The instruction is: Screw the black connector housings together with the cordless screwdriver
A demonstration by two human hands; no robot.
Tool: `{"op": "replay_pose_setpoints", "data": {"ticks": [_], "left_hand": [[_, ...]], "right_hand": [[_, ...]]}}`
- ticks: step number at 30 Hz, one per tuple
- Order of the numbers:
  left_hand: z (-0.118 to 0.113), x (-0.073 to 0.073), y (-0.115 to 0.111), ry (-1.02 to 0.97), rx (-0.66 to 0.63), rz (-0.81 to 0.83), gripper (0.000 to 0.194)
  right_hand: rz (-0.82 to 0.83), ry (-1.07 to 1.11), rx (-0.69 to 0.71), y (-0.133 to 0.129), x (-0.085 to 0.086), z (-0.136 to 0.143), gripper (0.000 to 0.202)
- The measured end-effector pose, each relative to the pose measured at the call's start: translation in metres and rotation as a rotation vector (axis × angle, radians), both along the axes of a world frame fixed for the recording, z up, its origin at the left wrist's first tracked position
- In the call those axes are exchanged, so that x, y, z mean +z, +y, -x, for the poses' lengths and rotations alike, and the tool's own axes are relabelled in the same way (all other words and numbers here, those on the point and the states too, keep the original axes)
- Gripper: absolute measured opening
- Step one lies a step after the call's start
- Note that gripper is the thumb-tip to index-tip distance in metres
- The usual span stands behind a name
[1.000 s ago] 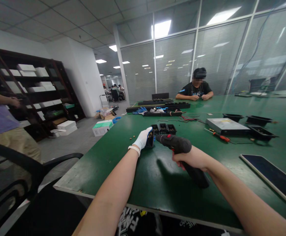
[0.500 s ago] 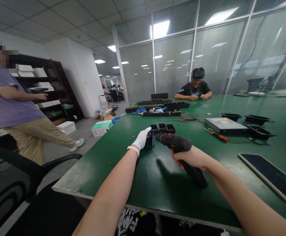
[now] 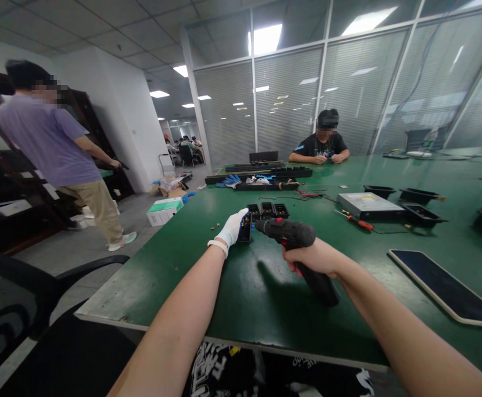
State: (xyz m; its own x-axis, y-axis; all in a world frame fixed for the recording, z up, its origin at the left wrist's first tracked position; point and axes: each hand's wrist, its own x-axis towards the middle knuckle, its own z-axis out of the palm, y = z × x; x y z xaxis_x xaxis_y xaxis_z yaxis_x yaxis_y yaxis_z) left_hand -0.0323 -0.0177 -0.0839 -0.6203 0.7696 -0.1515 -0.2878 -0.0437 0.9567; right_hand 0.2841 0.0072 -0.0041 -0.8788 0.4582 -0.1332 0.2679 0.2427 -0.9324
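Note:
My left hand (image 3: 233, 226), in a white glove with blue fingertips, grips a small black box (image 3: 245, 234) on the green table (image 3: 175, 281). Bare-skinned, my right hand (image 3: 310, 257) is wrapped round the handle of a black and red power drill (image 3: 288, 232). The drill points left, its tip close to the right side of that box. Just behind are small black trays (image 3: 267, 210) holding small brass-coloured parts. A few such pieces (image 3: 215, 226) lie loose left of my glove.
Right of the drill are a silver box (image 3: 369, 205), an orange screwdriver (image 3: 365, 225), black trays (image 3: 422, 215) and a dark flat tablet-like panel (image 3: 448, 286). Across the table a person (image 3: 321, 144) sits. Another person (image 3: 59, 138) stands at the left near shelves, beyond a black chair (image 3: 13, 286).
The person in purple has moved right and turned away. The whole view has shifted slightly. Both of my hands keep their hold, with the drill still beside the box.

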Motion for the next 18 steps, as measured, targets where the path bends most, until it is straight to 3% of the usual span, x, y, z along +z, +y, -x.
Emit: {"op": "replay_pose_setpoints", "data": {"ticks": [18], "left_hand": [[-0.0041,0.0053,-0.0026,0.008,0.018,0.050,0.048]], "right_hand": [[-0.035,-0.011,0.004,-0.0008,0.0004,0.0001,0.013]]}}
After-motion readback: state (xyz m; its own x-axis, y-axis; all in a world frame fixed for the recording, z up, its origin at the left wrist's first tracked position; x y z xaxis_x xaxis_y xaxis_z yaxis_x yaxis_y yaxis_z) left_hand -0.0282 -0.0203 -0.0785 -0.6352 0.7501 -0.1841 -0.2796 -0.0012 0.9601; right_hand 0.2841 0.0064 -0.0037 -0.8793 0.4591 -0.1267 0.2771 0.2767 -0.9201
